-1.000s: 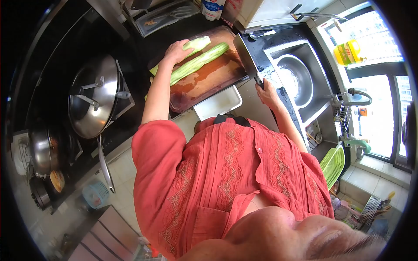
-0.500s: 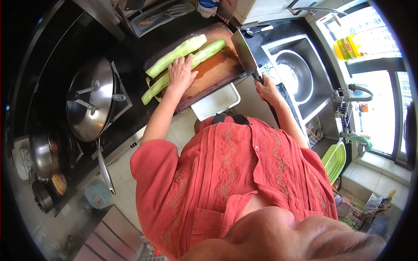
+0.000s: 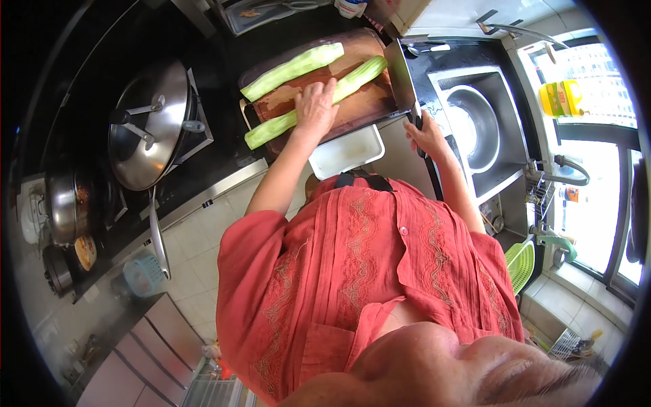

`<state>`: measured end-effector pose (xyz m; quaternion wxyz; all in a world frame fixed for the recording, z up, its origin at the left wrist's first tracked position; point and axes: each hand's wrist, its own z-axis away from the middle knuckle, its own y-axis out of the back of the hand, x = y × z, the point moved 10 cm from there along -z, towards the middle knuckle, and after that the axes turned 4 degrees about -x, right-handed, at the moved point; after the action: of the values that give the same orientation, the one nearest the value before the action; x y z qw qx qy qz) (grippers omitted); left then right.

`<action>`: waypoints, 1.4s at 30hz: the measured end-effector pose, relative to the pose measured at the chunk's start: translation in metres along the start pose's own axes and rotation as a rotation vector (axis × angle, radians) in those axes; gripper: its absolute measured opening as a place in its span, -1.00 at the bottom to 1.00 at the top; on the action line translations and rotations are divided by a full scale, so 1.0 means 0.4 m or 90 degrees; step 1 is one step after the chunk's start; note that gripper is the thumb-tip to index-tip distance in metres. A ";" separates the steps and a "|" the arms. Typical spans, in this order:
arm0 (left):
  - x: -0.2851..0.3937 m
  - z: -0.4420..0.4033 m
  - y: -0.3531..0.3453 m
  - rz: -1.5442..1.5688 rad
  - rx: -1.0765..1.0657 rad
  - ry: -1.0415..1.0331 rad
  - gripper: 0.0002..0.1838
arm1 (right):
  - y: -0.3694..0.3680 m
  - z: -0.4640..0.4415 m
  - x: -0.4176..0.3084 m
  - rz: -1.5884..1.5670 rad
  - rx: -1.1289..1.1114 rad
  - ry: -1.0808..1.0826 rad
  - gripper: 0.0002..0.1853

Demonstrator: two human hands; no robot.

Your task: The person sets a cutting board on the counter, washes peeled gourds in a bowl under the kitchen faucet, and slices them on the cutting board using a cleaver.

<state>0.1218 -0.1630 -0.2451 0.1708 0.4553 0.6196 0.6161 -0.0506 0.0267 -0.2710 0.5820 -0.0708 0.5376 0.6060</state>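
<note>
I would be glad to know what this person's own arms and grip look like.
The forearms are bare below the loose coral-red sleeves of a shirt with embroidered bands down its front. Neither the left grip nor the right grip wears a glove, and no watch shows.

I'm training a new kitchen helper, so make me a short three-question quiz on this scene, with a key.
1. The left hand touches which of these?
a) the yellow bottle
b) the long green vegetable nearer the person
c) the long green vegetable farther from the person

2. True or false: the round steel basin sits inside the sink.

3. Fill in the blank: the right hand has hold of the handle of a ____.

Key: 1. b; 2. true; 3. cleaver
</note>
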 end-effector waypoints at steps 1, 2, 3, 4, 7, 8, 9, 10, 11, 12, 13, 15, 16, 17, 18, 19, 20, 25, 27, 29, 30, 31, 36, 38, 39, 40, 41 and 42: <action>-0.011 0.019 0.008 -0.001 -0.003 -0.003 -0.46 | 0.005 -0.026 -0.020 -0.038 0.018 0.038 -0.60; -0.037 0.035 0.013 -0.006 -0.017 0.017 -0.48 | 0.012 -0.049 -0.038 -0.078 0.038 0.077 -0.56; -0.064 0.051 0.017 -0.013 -0.032 0.037 -0.48 | 0.002 -0.072 -0.024 -0.083 0.042 0.075 -0.56; -0.087 0.070 0.014 -0.017 -0.034 0.031 -0.48 | 0.041 -0.064 -0.067 0.071 0.218 0.214 -0.53; -0.118 0.089 0.003 0.049 -0.018 0.011 -0.51 | 0.076 0.043 -0.208 0.122 0.306 0.277 -0.62; -0.107 0.096 0.016 0.030 -0.004 0.011 -0.53 | 0.059 0.072 -0.240 0.134 0.227 0.250 -0.72; -0.095 0.102 0.025 0.011 0.009 0.009 -0.55 | 0.039 0.094 -0.253 0.144 0.150 0.220 -0.79; -0.095 0.100 0.024 -0.003 0.011 0.023 -0.57 | 0.020 0.114 -0.280 0.174 0.097 0.260 -0.81; -0.094 0.097 0.024 -0.002 0.013 0.023 -0.57 | 0.016 0.130 -0.291 0.175 0.099 0.261 -0.81; -0.096 0.098 0.025 0.005 0.017 0.025 -0.58 | -0.021 0.137 -0.296 0.194 0.027 0.247 -0.81; -0.098 0.101 0.024 0.013 0.020 0.029 -0.58 | -0.059 0.139 -0.296 0.213 -0.046 0.232 -0.81; -0.092 0.106 0.024 0.002 0.017 0.032 -0.58 | -0.112 0.119 -0.286 0.243 -0.084 0.251 -0.82; -0.088 0.106 0.025 -0.011 0.017 0.030 -0.58 | -0.135 0.108 -0.283 0.273 -0.097 0.234 -0.82; -0.089 0.106 0.020 -0.010 0.016 0.032 -0.58 | -0.154 0.100 -0.283 0.304 -0.109 0.218 -0.82; -0.091 0.105 0.017 -0.014 0.018 0.037 -0.58 | -0.157 0.105 -0.315 0.297 -0.120 0.239 -0.82; -0.091 0.104 0.019 -0.020 0.021 0.038 -0.59 | -0.163 0.096 -0.315 0.295 -0.117 0.237 -0.82; -0.088 0.100 0.023 -0.021 0.023 0.029 -0.59 | -0.174 0.079 -0.313 0.299 -0.124 0.247 -0.82; -0.071 0.119 0.031 -0.034 0.033 0.041 -0.62 | -0.253 0.019 -0.261 0.329 -0.114 0.211 -0.80; -0.075 0.126 0.038 -0.046 0.045 0.037 -0.62 | -0.241 0.022 -0.231 0.338 -0.098 0.184 -0.77; -0.109 0.117 0.031 0.038 0.028 0.074 -0.67 | -0.198 0.019 -0.223 0.316 -0.101 0.181 -0.75; -0.122 0.117 0.060 0.090 0.039 0.096 -0.68 | -0.178 0.026 -0.233 0.302 -0.100 0.231 -0.75; -0.132 0.114 0.079 0.089 0.039 0.096 -0.68 | -0.166 0.030 -0.229 0.292 -0.096 0.256 -0.73; -0.274 0.137 0.024 0.177 -0.156 0.271 -0.57 | -0.147 0.117 -0.267 0.174 -0.059 0.336 -0.72; -0.297 0.151 0.019 0.216 -0.173 0.313 -0.57 | -0.143 0.161 -0.290 0.136 -0.019 0.355 -0.70; -0.308 0.169 0.003 0.317 -0.177 0.375 -0.56 | -0.123 0.175 -0.300 0.100 0.026 0.369 -0.68; -0.313 0.188 -0.017 0.420 -0.180 0.437 -0.55 | -0.124 0.168 -0.297 0.090 0.014 0.351 -0.66; -0.314 0.191 -0.034 0.419 -0.182 0.442 -0.55 | -0.129 0.147 -0.293 0.089 0.009 0.350 -0.66; -0.314 0.178 -0.035 0.354 -0.146 0.410 -0.55 | -0.141 0.115 -0.293 0.108 0.002 0.359 -0.67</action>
<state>0.2381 -0.2147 -0.3151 -0.1542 0.3678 0.4228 0.8137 0.0549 -0.0275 -0.2006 0.3567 -0.1903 0.6831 0.6082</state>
